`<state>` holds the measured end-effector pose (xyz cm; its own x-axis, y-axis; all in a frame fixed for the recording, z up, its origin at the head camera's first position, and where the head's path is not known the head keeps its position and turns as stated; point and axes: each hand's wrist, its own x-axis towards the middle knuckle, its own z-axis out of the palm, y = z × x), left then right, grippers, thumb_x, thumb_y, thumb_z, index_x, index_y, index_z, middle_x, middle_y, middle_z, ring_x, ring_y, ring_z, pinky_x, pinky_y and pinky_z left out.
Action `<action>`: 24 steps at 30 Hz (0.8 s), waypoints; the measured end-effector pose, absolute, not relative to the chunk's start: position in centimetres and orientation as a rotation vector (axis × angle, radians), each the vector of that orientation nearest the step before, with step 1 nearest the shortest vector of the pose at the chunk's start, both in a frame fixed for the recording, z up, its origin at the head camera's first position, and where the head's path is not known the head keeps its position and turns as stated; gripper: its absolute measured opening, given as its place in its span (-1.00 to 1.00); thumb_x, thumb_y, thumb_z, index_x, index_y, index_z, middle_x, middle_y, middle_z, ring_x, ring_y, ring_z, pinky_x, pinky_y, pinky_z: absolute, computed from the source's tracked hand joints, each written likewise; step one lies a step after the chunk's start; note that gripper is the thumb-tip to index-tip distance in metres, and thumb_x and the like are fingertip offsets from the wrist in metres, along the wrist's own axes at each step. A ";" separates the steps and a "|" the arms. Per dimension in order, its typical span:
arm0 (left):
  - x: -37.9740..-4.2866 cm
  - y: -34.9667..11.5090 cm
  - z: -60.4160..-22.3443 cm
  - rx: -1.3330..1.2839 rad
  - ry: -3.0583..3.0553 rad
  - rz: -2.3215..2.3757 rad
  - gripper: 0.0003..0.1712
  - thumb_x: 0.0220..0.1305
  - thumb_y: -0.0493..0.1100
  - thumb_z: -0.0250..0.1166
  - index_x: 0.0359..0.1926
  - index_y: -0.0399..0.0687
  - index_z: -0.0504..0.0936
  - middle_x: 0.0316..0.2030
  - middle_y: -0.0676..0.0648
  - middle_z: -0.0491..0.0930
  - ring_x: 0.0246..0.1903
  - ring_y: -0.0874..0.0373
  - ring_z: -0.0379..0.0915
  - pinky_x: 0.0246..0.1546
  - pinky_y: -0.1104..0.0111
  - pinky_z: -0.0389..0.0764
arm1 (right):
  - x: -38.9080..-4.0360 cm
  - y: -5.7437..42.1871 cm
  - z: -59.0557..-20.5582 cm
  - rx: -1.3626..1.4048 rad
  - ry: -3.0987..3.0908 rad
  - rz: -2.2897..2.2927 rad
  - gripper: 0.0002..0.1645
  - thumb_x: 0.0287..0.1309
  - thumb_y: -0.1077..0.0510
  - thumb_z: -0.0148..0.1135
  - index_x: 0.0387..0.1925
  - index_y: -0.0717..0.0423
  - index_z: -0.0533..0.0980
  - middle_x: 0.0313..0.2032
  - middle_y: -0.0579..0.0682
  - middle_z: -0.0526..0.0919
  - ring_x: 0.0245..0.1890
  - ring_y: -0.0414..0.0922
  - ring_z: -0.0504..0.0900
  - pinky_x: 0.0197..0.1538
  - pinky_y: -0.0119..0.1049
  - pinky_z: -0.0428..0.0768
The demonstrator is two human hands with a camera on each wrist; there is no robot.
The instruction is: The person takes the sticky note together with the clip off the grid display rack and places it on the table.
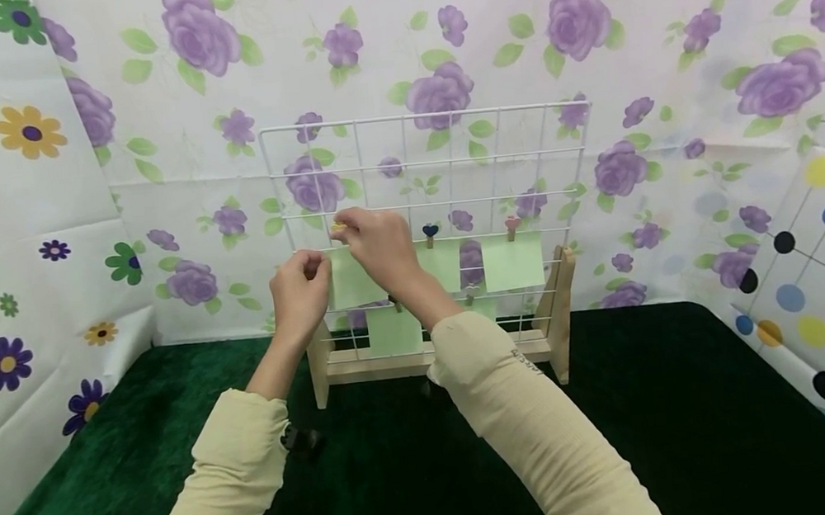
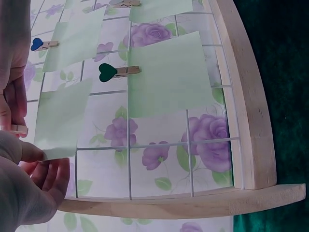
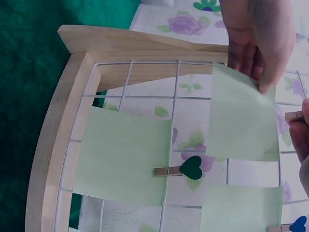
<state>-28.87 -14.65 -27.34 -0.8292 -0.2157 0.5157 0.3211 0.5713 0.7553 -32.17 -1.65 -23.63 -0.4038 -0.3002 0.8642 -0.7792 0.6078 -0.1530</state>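
My left hand (image 1: 300, 293) pinches the left edge of a pale green paper square (image 2: 63, 121) between thumb and fingers. The paper lies against a white wire grid (image 1: 424, 115). Just above the paper, my right hand (image 1: 385, 248) holds a small wooden clothespin (image 3: 293, 116) with a yellow top (image 1: 338, 226); its fingers partly hide the clip. To the right hang more green squares, one under a clothespin with a dark blue heart (image 1: 430, 231) and one under a pink heart clothespin (image 1: 512, 223). A green heart clothespin (image 3: 190, 167) holds a lower square (image 3: 125, 154).
The grid stands in a wooden base (image 1: 378, 368) with side posts (image 1: 562, 309) on a dark green cloth (image 1: 257, 504). Behind it is a wall sheet with purple flowers (image 1: 437, 93). My right forearm (image 1: 539, 411) covers part of the lower grid.
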 end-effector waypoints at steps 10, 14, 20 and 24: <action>-27.6 -15.4 -27.8 -0.032 -2.284 -1.396 -0.71 0.41 -0.22 0.10 -0.05 -0.36 0.60 -0.17 -0.29 0.58 -0.16 -0.09 0.46 -0.14 0.18 0.47 | -31.8 -0.3 -24.2 0.877 -2.090 0.956 -0.76 0.13 0.36 0.32 -0.12 0.31 0.62 -0.20 0.11 0.72 -0.24 -0.08 0.70 -0.14 -0.42 0.58; -26.9 -16.0 -27.8 0.007 -2.318 -1.462 -0.67 0.43 -0.19 0.08 0.05 -0.33 0.56 -0.06 -0.29 0.55 -0.05 -0.09 0.44 -0.04 0.15 0.47 | -31.6 0.3 -24.4 0.877 -2.088 1.010 -0.69 0.12 0.38 0.32 -0.05 0.29 0.60 -0.15 0.13 0.70 -0.23 -0.07 0.71 -0.17 -0.40 0.60; -25.8 -17.2 -28.6 -0.046 -2.381 -1.483 -0.63 0.43 -0.20 0.06 0.13 -0.33 0.49 -0.04 -0.32 0.54 -0.02 -0.13 0.43 0.00 0.10 0.45 | -30.5 1.4 -25.0 0.845 -2.205 1.128 -0.69 0.15 0.32 0.32 -0.03 0.23 0.61 -0.10 0.10 0.58 -0.22 -0.07 0.70 -0.20 -0.39 0.59; -25.1 -17.7 -29.3 -0.054 -2.439 -1.466 -0.67 0.45 -0.17 0.06 0.06 -0.33 0.51 -0.08 -0.29 0.53 -0.08 -0.08 0.41 -0.08 0.16 0.45 | -30.1 2.5 -25.9 0.834 -2.284 1.152 -0.74 0.19 0.26 0.30 -0.06 0.19 0.63 -0.11 0.05 0.59 -0.21 -0.10 0.69 -0.22 -0.36 0.61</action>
<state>-25.12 -17.69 -29.29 -0.9559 -0.1186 0.2686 0.1816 0.4799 0.8583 -30.09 2.47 -25.87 -0.7176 -0.3130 0.6221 -0.6864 0.4690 -0.5558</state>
